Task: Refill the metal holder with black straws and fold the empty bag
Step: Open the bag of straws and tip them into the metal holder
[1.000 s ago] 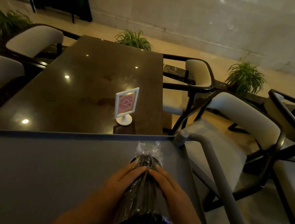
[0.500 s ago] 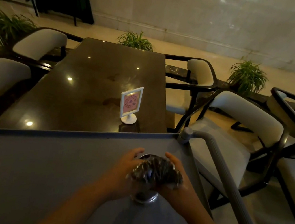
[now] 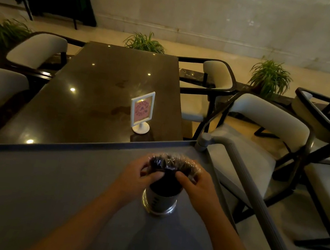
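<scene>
A round metal holder [image 3: 158,203] stands upright on the grey cart top [image 3: 44,192], near its right side. A bundle of black straws in a clear plastic bag [image 3: 172,163] stands upright in the holder, its top fanning out above my fingers. My left hand [image 3: 139,175] grips the bag from the left and my right hand [image 3: 196,184] grips it from the right, just above the holder's rim. The straws' lower ends are hidden inside the holder.
The cart's grey handle bar [image 3: 255,201] runs along its right edge. Beyond the cart lies a dark glossy table [image 3: 100,94] with a white sign stand [image 3: 141,112]. Cream chairs [image 3: 265,126] flank the table, with potted plants [image 3: 270,76] behind.
The bagged straws went from lying tilted toward me to standing upright in the holder. Both hands slid up the bag, and the holder now shows below them.
</scene>
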Demonstrator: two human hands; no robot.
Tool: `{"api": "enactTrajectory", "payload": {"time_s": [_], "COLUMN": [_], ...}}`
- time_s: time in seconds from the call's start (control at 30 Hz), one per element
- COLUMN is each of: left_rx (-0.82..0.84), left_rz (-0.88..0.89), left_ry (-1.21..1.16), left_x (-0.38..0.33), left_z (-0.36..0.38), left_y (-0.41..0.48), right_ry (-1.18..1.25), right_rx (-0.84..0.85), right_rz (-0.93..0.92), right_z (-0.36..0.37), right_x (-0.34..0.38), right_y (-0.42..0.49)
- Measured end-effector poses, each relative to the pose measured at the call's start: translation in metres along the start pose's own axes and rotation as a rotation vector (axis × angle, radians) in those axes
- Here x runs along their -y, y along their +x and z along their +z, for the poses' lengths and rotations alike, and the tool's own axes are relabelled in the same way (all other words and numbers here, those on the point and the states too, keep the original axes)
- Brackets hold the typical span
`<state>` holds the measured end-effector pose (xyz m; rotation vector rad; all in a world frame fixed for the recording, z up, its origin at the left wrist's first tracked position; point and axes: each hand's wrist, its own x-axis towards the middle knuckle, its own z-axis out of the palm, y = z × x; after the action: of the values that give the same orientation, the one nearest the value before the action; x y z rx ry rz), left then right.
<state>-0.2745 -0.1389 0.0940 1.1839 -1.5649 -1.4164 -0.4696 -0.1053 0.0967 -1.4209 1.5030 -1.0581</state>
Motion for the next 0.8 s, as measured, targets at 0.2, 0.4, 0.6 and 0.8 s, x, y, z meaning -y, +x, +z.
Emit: {"api": "enactTrajectory", "payload": {"time_s": [0.2, 0.4, 0.6, 0.8], "left_rx": [-0.045, 0.002, -0.076, -0.166], "left_rz": [-0.072, -0.097, 0.018, 0.019], "left_ry": [0.040, -0.068, 0.004, -0.001], "left_x": [0.012, 0.010, -0.008, -0.014], "left_z": [0.002, -0.004, -0.007, -0.008], "left_y": [0.003, 0.000, -0.002, -0.006], "right_ry": [-0.036, 0.031, 0.024, -0.016], "right_rx": [0.007, 0.011, -0.043, -0.118], "right_rz": [0.018, 0.023, -0.044, -0.086], "right_z": [0.004, 0.002, -0.005, -0.007], "right_x": [-0.012, -0.015, -0.004, 0.006], "right_y": [0.004, 0.001, -0.001, -0.004]}}
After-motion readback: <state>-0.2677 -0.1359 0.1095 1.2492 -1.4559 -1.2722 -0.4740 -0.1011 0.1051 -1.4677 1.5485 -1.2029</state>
